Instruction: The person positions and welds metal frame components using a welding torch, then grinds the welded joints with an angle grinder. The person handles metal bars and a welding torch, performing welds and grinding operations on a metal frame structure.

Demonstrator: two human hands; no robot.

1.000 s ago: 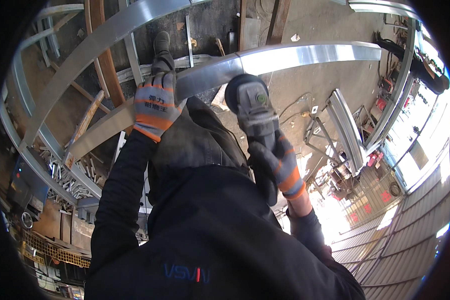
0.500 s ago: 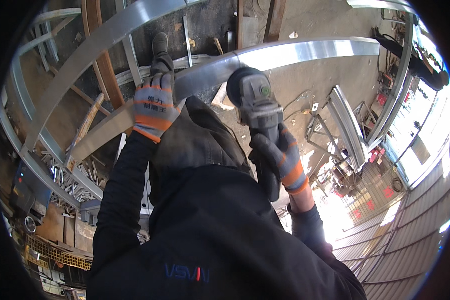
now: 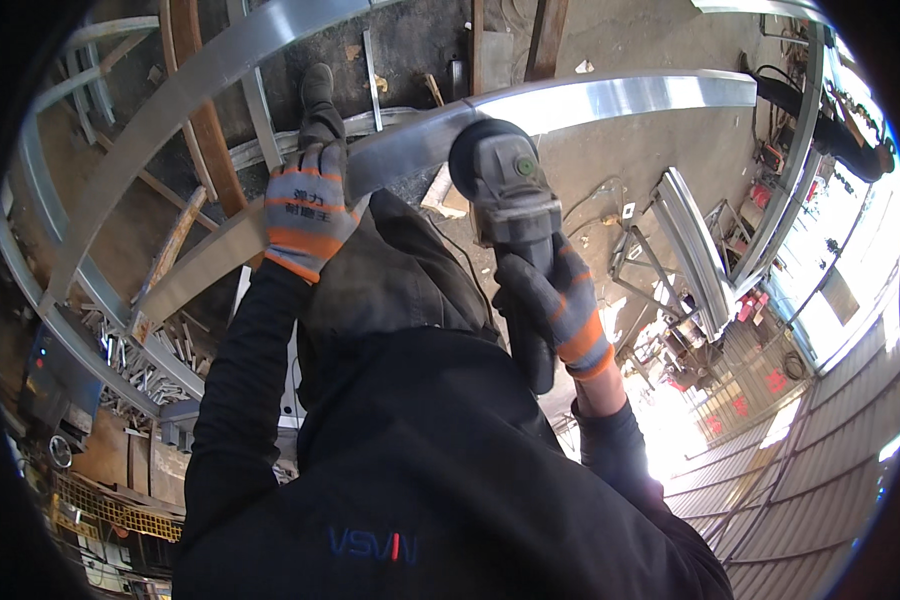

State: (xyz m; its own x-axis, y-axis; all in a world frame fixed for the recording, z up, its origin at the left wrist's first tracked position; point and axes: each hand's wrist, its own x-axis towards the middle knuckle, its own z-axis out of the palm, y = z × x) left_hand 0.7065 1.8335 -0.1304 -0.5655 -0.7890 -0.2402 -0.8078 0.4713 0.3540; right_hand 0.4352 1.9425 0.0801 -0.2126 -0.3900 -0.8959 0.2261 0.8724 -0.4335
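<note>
A long metal bar (image 3: 610,100), shiny and curved in the fisheye view, crosses in front of me. My left hand (image 3: 310,215), in a grey and orange work glove, is wrapped over the bar, its fingers on the far side. In my gloved right hand (image 3: 560,310) is an angle grinder (image 3: 515,190), gripped around its dark body. The grinder's round black disc (image 3: 470,155) lies against or just over the near side of the bar, close to a seam; I cannot tell whether it touches.
Another curved metal bar (image 3: 160,150) arcs across the left. Brown beams (image 3: 205,130) lie beyond it. Small metal offcuts (image 3: 145,370) are heaped at lower left. Stacked metal profiles (image 3: 695,250) rest on a stand to the right. A dark cable (image 3: 460,250) runs beside my leg.
The grinder and my right hand have shifted slightly left and toward the far side. My left hand keeps its place on the bar.
</note>
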